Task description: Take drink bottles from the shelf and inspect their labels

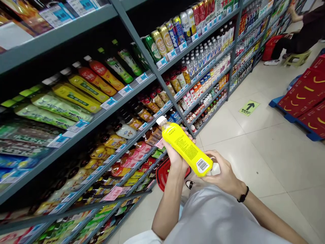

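Yellow bottle (187,148) diagonal, cap (160,120) upper-left

Mid-frame, the left hand (175,156) cradles a white-capped, yellow-labelled drink bottle (186,147) while the right hand (225,171) holds its base. Stocked drink shelves (137,39) fill the left; a red basket (164,171) shows below centre, red cartons (308,89) on a blue pallet (291,120) at right.

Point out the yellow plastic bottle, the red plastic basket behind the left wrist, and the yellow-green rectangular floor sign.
Yellow plastic bottle (187,149): head view, printed label text.
Red plastic basket (163,175): head view, visible red side.
Yellow-green rectangular floor sign (250,107): head view, black arrow.
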### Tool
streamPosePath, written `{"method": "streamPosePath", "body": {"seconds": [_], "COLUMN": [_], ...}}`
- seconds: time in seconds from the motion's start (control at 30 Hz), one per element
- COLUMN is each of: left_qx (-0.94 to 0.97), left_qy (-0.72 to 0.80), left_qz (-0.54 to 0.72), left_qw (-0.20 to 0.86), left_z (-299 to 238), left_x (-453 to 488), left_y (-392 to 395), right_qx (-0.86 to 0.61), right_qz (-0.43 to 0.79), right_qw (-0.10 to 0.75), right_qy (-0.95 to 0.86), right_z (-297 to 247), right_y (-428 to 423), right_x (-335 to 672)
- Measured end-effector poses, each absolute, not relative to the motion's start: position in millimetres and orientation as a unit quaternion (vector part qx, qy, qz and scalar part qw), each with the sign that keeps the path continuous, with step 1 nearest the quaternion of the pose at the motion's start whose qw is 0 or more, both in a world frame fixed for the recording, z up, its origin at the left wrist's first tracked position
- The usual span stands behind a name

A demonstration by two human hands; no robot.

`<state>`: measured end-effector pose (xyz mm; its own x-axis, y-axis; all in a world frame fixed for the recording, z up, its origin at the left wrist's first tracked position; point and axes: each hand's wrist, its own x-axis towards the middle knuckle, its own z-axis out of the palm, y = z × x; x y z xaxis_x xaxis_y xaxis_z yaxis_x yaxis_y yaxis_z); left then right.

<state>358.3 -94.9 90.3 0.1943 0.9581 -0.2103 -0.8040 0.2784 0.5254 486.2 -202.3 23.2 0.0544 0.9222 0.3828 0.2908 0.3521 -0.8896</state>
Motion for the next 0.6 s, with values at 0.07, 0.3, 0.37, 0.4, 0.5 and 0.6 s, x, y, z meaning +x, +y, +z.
{"method": "streamPosePath", "body": {"seconds": [0.07,0.3,0.37,0.4,0.5,0.6], "left_qx": [0.151,0.158,0.159,0.162,0.180,0.192], "left_qy": [0.249,0.260,0.258,0.255,0.247,0.245], "left_qz": [0.569,0.531,0.526,0.525,0.524,0.519], "left_qw": [0.769,0.791,0.795,0.796,0.795,0.796], "left_z": [90,92,92,91,88,87], "left_x": [361,369,369,370,370,371], "left_y": [-95,-95,-94,-93,-91,-90], "right_qx": [-0.478,-0.389,-0.380,-0.377,-0.377,-0.382], "right_qz": [0.377,0.556,0.574,0.579,0.585,0.586], "right_qw": [0.536,0.533,0.531,0.530,0.530,0.531], "right_qy": [-0.584,-0.506,-0.495,-0.491,-0.484,-0.479], "right_z": [22,14,13,12,11,9], "right_y": [-204,-207,-206,-206,-205,-206], "right_x": [484,490,491,491,492,492]}}
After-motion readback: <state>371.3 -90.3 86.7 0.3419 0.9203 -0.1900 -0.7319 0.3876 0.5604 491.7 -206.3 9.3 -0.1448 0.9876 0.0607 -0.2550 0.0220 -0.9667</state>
